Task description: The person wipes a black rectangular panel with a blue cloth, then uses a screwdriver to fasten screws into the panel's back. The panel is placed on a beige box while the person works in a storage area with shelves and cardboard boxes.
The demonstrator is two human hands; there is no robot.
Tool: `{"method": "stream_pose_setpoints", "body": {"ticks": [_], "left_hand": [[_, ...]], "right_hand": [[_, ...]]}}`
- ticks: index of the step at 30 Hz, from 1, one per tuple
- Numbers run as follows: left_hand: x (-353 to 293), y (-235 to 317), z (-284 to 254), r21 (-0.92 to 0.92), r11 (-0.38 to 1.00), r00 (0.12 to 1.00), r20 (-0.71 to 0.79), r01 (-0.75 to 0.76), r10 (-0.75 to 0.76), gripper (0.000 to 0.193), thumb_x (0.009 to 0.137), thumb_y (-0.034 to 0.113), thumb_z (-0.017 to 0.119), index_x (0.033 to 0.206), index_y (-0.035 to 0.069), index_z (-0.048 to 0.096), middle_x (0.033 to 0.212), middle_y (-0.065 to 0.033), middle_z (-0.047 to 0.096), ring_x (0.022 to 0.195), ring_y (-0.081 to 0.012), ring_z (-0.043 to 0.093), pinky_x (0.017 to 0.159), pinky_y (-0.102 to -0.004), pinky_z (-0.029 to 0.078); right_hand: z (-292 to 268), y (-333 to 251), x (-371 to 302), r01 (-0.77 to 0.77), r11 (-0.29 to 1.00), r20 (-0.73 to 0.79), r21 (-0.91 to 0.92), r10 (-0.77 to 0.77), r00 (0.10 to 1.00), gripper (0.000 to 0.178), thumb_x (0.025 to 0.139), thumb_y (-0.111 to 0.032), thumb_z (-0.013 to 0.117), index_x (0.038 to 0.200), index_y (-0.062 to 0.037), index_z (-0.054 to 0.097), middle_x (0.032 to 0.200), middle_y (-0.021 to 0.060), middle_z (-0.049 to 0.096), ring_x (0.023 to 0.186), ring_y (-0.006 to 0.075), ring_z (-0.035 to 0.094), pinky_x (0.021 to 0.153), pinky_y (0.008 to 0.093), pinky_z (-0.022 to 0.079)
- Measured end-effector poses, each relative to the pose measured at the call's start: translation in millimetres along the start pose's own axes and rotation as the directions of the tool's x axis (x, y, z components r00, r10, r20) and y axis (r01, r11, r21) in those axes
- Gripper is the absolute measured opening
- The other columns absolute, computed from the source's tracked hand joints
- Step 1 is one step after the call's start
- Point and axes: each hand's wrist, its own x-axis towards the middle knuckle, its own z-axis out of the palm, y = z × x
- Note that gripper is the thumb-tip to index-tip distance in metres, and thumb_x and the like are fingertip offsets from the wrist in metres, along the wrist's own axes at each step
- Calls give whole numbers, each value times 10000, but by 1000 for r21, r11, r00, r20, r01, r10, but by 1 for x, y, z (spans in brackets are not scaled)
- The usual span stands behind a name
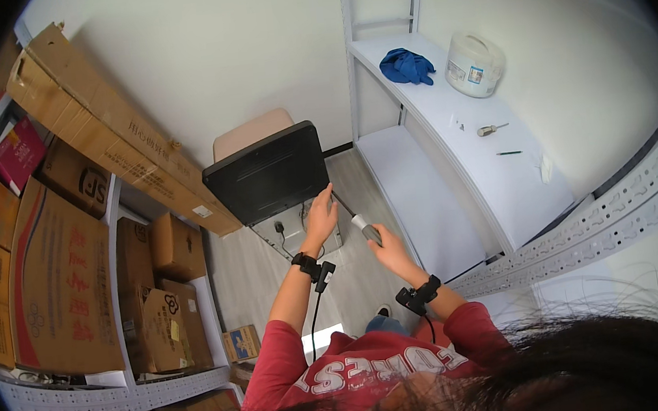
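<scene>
A large black panel [266,172] with rounded corners stands tilted above a light metal box [300,236]; a black plug and cable [280,228] hang at its front. My left hand [321,218] rests at the panel's lower right corner, fingers stretched out and the fingertips against its edge. In my right hand [390,249] is a screwdriver [363,226] with a grey and white handle. Its dark shaft points up and left toward the panel's right edge. The tip is hidden behind my left fingers or too small to make out.
On the right, a white shelf [492,174] holds a blue cloth [407,66], a white tub [475,64], a second screwdriver [492,129] and a thin green tool [509,153]. Cardboard boxes [63,279] fill the left rack. A long carton [111,127] leans behind.
</scene>
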Motion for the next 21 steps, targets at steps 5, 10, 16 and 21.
{"method": "stream_pose_setpoints", "body": {"ticks": [5, 10, 16, 21], "left_hand": [[24, 11, 8, -15, 1000, 992, 126, 0, 2, 548, 801, 40, 556, 1329, 81, 415, 1202, -153, 539, 1103, -337, 506, 934, -396, 402], [44, -26, 14, 240, 949, 973, 149, -206, 174, 478, 709, -1, 565, 1184, 28, 517, 1166, -165, 530, 1111, -327, 487, 950, -434, 375], [119, -63, -6, 523, 606, 800, 379, -599, 465, 321, 686, 46, 576, 1005, 18, 608, 1134, -136, 551, 1170, -285, 460, 1044, -442, 302], [150, -59, -2, 414, 657, 777, 354, -630, 521, 291, 707, 35, 563, 994, 6, 603, 1110, -128, 556, 1151, -264, 473, 1029, -432, 316]], "right_hand": [[-2, 19, 36, -90, 991, -32, 94, 94, 995, 387, 833, -154, 578, 1176, -21, 458, 1076, 210, 578, 935, 384, 578, 781, 420, 456], [14, 32, 58, -160, 977, -40, 141, 167, 985, 403, 835, -164, 583, 1191, -25, 455, 1063, 213, 586, 929, 383, 584, 785, 416, 461], [39, 52, 71, -208, 965, -91, 158, 224, 970, 401, 830, -167, 592, 1185, -27, 468, 1086, 204, 581, 942, 379, 581, 799, 407, 463], [56, 48, 79, -203, 952, -151, 230, 241, 959, 401, 822, -158, 598, 1181, -28, 472, 1101, 201, 573, 961, 378, 571, 808, 405, 458]]}}
